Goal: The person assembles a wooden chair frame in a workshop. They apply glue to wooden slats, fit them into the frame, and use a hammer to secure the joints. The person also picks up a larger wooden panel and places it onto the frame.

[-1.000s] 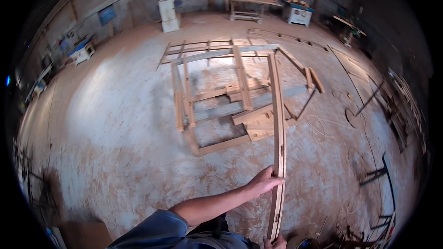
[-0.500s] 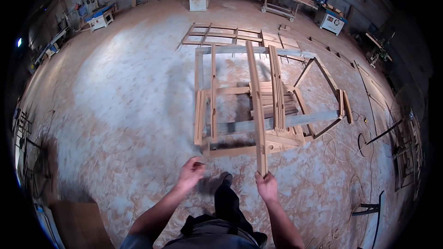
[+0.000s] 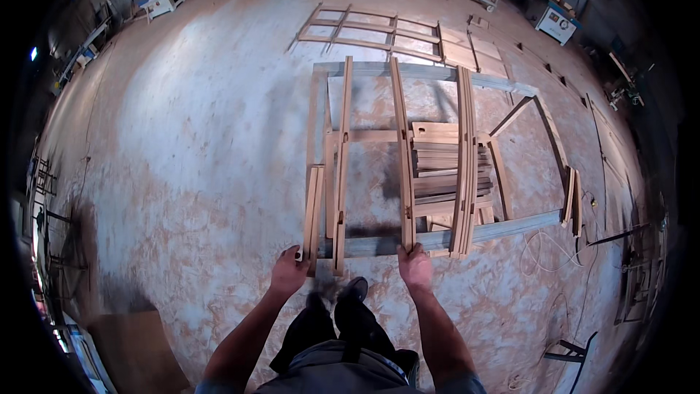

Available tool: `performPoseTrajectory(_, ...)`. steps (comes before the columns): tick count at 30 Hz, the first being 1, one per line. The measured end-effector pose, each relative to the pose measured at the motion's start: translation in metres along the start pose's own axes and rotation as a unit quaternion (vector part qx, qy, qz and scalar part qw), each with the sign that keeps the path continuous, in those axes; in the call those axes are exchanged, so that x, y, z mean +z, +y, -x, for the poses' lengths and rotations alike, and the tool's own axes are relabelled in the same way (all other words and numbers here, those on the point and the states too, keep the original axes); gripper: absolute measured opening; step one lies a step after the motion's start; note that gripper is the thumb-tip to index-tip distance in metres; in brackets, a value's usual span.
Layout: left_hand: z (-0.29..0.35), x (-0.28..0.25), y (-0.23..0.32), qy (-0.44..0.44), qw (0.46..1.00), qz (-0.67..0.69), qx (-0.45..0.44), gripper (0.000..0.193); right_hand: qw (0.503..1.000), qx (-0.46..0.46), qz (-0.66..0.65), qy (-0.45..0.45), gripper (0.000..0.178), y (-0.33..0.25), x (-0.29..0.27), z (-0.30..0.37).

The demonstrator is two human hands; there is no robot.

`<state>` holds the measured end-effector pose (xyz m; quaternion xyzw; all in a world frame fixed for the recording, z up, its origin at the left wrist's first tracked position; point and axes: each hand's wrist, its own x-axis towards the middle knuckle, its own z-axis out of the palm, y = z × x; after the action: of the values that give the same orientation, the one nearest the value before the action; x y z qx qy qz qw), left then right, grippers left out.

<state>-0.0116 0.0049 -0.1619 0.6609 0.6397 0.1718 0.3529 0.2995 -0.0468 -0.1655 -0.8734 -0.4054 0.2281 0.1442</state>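
Note:
My right hand (image 3: 415, 267) is closed round the near end of a long wooden bar (image 3: 404, 168). That bar lies across the two grey metal rails of a low frame (image 3: 510, 225). Beside the frame's near left corner is my left hand (image 3: 289, 271), its fingers bent but apart and nothing visible in them. Just right of it are the near ends of a pair of shorter wooden strips (image 3: 313, 204). Between the hands, another long wooden bar (image 3: 342, 175) lies across the rails. A bundle of long bars (image 3: 464, 168) rests farther right.
Stacked short boards (image 3: 441, 164) sit inside the frame. A wooden lattice (image 3: 379, 33) lies on the floor behind it. A loose cable (image 3: 543, 255) coils at right; a brown sheet (image 3: 138, 350) lies at lower left. Machines (image 3: 558, 23) stand along the far walls.
My right hand has lowered the long bar onto the rails. My left hand has moved slightly left, beside the short strips. Both feet now show near the frame, and the view has tilted down.

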Motion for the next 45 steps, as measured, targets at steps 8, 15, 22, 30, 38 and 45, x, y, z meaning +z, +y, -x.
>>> performPoseTrajectory(8, -0.06, -0.002, 0.028, -0.053, 0.989, -0.139, 0.003, 0.061, 0.997, 0.036, 0.062, -0.006, 0.052, -0.026, 0.001, -0.006)
performPoseTrajectory(15, -0.103, -0.005, 0.049, -0.126, 0.982, -0.139, -0.002, 0.06, 0.995, 0.055, 0.028, 0.081, 0.064, -0.024, -0.005, 0.011)
performPoseTrajectory(22, -0.13, -0.028, -0.002, -0.22, 0.961, 0.158, -0.061, 0.045, 0.965, 0.118, -0.17, 0.161, 0.046, -0.013, -0.033, 0.122)
performPoseTrajectory(30, -0.13, -0.099, 0.104, -0.232, 0.865, 0.44, -0.07, 0.028, 0.89, 0.246, -0.363, 0.127, 0.042, 0.008, 0.013, 0.247)
performPoseTrajectory(38, -0.028, -0.077, 0.148, -0.34, 0.82, 0.459, -0.027, 0.029, 0.858, 0.26, -0.418, 0.144, 0.033, 0.008, 0.036, 0.354)
performPoseTrajectory(45, 0.148, -0.02, 0.169, -0.437, 0.797, 0.414, -0.039, 0.021, 0.741, 0.355, -0.508, 0.261, 0.029, 0.069, 0.061, 0.533)
